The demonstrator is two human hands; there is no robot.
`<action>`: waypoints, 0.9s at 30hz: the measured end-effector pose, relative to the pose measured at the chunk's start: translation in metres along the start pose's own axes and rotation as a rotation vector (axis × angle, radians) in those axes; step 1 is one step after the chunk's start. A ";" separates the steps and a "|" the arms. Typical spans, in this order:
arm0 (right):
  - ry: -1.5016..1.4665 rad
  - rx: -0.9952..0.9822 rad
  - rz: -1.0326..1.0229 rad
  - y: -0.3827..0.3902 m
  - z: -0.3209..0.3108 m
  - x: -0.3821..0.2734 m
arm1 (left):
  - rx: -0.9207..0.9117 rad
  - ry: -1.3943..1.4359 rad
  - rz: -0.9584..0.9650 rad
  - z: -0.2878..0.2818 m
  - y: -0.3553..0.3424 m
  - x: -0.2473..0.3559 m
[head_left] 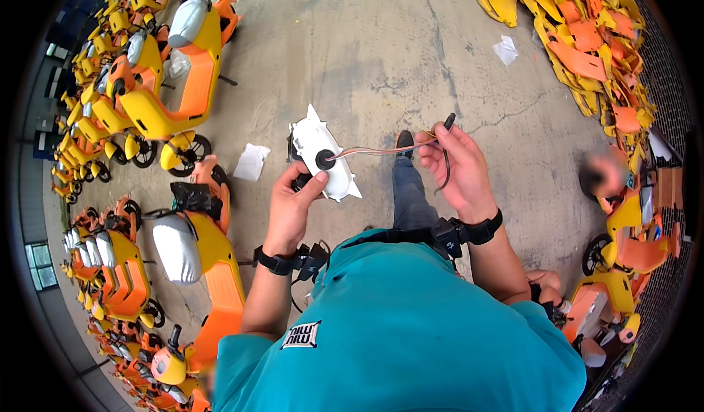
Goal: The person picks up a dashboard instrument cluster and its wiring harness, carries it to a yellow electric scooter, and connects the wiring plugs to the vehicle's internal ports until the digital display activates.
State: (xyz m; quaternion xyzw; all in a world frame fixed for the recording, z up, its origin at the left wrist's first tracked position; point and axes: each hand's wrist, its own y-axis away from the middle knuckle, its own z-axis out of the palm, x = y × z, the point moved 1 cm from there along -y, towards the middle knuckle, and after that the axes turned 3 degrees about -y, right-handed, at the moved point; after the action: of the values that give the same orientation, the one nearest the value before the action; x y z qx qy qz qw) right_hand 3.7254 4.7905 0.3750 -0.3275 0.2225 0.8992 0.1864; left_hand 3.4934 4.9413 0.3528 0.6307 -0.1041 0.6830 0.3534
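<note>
My left hand [292, 208] grips a white plastic cover panel [321, 157] with a round black fitting in its middle, held up in front of me. A thin bundle of wires [378, 150] runs from that fitting to my right hand [458, 166], which pinches the wires near their black plug end [449, 121]. A loop of wire hangs below my right palm. Both wrists wear black straps. My teal shirt fills the lower part of the view, and my shoe shows on the concrete floor [381, 45] between my hands.
Rows of orange and yellow scooters [158, 82] stand along the left side. A heap of orange and yellow plastic panels [587, 38] lies at the upper right. Another person [609, 181] crouches at the right by a scooter. Paper scraps [251, 161] lie on the floor.
</note>
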 end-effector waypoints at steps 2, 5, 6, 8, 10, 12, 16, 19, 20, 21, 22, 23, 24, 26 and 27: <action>-0.048 -0.037 0.007 -0.066 -0.007 -0.027 | -0.002 0.017 0.006 0.014 -0.065 0.015; -0.091 -0.052 0.061 -0.164 -0.010 -0.074 | 0.082 0.013 -0.004 0.041 -0.157 0.046; -0.093 -0.071 0.097 -0.190 -0.008 -0.087 | 0.130 0.027 -0.052 0.048 -0.178 0.054; -0.041 -0.095 0.109 -0.254 0.003 -0.126 | 0.145 0.056 -0.010 0.063 -0.236 0.081; -0.031 -0.119 0.134 -0.310 0.008 -0.158 | 0.150 0.038 0.016 0.074 -0.286 0.102; -0.034 -0.134 0.152 -0.365 0.010 -0.182 | 0.156 0.004 0.016 0.083 -0.338 0.122; -0.012 -0.227 0.179 -0.503 0.021 -0.223 | 0.204 0.108 0.039 0.092 -0.470 0.150; 0.078 -0.165 0.145 -0.603 0.016 -0.247 | 0.232 0.090 0.007 0.094 -0.578 0.161; 0.082 -0.171 0.119 -0.639 0.019 -0.257 | 0.225 0.074 0.011 0.092 -0.615 0.167; 0.094 -0.193 0.099 -0.674 0.021 -0.271 | 0.207 0.107 0.008 0.095 -0.653 0.177; 0.116 -0.174 0.082 -0.707 0.025 -0.284 | 0.204 0.119 -0.013 0.098 -0.690 0.191; 0.136 -0.152 0.064 -0.741 0.031 -0.299 | 0.199 0.130 -0.036 0.102 -0.727 0.206; 0.174 -0.149 0.015 -0.772 0.040 -0.321 | 0.162 0.140 0.007 0.109 -0.765 0.222; 0.197 -0.092 -0.026 -0.834 0.056 -0.351 | 0.106 0.121 0.014 0.114 -0.829 0.251; 0.181 -0.077 -0.018 -0.862 0.060 -0.364 | 0.079 0.115 0.003 0.119 -0.859 0.266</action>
State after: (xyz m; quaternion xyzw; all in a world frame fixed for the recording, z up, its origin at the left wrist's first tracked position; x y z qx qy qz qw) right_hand 4.3703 5.4696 0.4207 -0.4163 0.2008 0.8721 0.1611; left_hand 4.1265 5.5907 0.3629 0.6038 -0.0576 0.7222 0.3325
